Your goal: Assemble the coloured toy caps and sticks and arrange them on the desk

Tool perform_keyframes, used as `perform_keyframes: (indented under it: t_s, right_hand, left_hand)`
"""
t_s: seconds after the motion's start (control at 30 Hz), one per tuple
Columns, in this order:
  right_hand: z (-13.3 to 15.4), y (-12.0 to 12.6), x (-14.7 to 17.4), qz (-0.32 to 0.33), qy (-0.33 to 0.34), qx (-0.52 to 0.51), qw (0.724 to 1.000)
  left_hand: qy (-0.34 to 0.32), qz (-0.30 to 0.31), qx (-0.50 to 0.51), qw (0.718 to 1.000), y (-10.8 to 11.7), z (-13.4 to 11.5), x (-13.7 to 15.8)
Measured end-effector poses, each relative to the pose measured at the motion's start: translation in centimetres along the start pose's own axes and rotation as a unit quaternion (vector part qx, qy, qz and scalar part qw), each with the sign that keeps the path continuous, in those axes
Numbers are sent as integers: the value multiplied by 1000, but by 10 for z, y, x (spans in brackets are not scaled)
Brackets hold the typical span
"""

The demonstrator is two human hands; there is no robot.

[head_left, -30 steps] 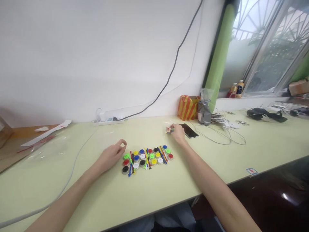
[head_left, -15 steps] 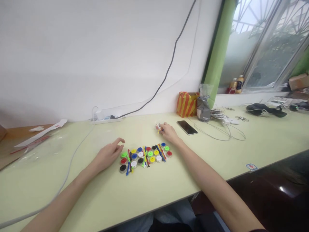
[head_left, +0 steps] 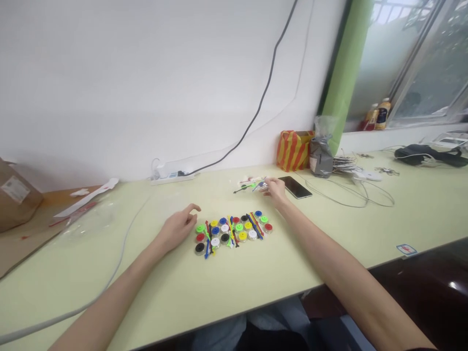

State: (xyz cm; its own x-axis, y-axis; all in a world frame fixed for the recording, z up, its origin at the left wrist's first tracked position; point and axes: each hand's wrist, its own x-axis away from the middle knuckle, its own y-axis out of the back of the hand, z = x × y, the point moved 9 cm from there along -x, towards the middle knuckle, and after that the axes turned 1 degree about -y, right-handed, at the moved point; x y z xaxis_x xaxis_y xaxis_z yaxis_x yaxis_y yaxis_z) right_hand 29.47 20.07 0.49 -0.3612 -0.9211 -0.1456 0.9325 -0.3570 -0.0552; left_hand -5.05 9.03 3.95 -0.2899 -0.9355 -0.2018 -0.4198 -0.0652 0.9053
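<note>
My right hand [head_left: 275, 190] is over the back middle of the table, its fingers closed at a small group of coloured plastic arrows. A blue arrow [head_left: 259, 185] lies at the fingertips; a black arrow [head_left: 239, 189] points left beside it, with green and red ones close by. How many the fingers grip is hidden. My left hand [head_left: 179, 225] rests on the table with thumb and index finger apart, holding nothing. Just right of it are rows of round clear-based discs with coloured tops, such as a black disc [head_left: 199, 248], with bundles of arrows [head_left: 255, 225] lying between them.
A phone [head_left: 297, 187] lies just right of my right hand. Behind stand a red-and-yellow striped bag [head_left: 292, 152] and a grey bag [head_left: 321, 158]. A power strip [head_left: 171, 179] sits by the wall. A white cable [head_left: 120, 258] crosses the left side, near clear plastic wrapping [head_left: 87, 219].
The arrows at my right hand, bunched together before, are now spread out to its left. My left hand keeps its pose by the discs. The view has turned slightly left.
</note>
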Motion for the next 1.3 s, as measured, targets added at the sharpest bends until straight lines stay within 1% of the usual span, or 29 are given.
perform_keyframes:
  t_s: [0.1,0.23,0.3,0.37,0.43,0.5,0.6,0.7,0.8,0.87,0.9,0.97,1.0,1.03,1.07,1.13,1.23,1.3]
  right_hand:
    - [6,5,-1,2,28,41,999]
    - [35,16,-2,-33,116,96,988]
    - [55,22,2,-62,175,125,975]
    - [75,26,9,-90,243,147,955]
    - [89,30,17,-117,295,148,937]
    - [96,36,22,-144,311,132,930]
    - [99,43,26,-172,311,121,927]
    - [100,43,28,-170,307,124,928]
    - [104,41,31,-163,310,148,925]
    - [110,33,33,-133,325,182,918]
    - [114,26,34,-100,338,204,913]
    - [120,8,38,-19,369,251,894]
    - [122,0,41,12,384,271,882]
    - [125,-5,44,29,397,285,872]
    - [128,-7,48,31,409,291,864]
    - [135,-4,54,8,427,285,858]
    - [144,5,63,-34,439,263,858]
    - [149,13,67,-67,439,237,864]
  left_hand:
    - [2,-10,5,1000,2,0,0]
    - [7,-33,1,999,7,2,0]
    - [12,-47,0,999,9,4,0]
    - [17,-57,2,998,11,5,0]
    - [19,-64,4,998,13,5,0]
    - [18,-71,7,997,14,5,0]
    - [18,-76,8,997,15,3,1]
    - [18,-76,8,997,14,1,1]
    - [18,-75,9,997,15,-1,2]
    - [18,-73,10,997,15,-2,2]
    - [17,-72,11,997,14,-2,2]
    - [16,-69,10,997,14,-2,2]
    - [16,-69,9,997,14,-2,1]
    - [16,-70,7,997,14,-2,1]
    - [15,-71,7,997,14,-2,1]
    - [13,-72,8,997,15,-2,1]
    - [10,-74,11,997,15,-3,1]
    - [8,-77,14,997,16,-4,1]
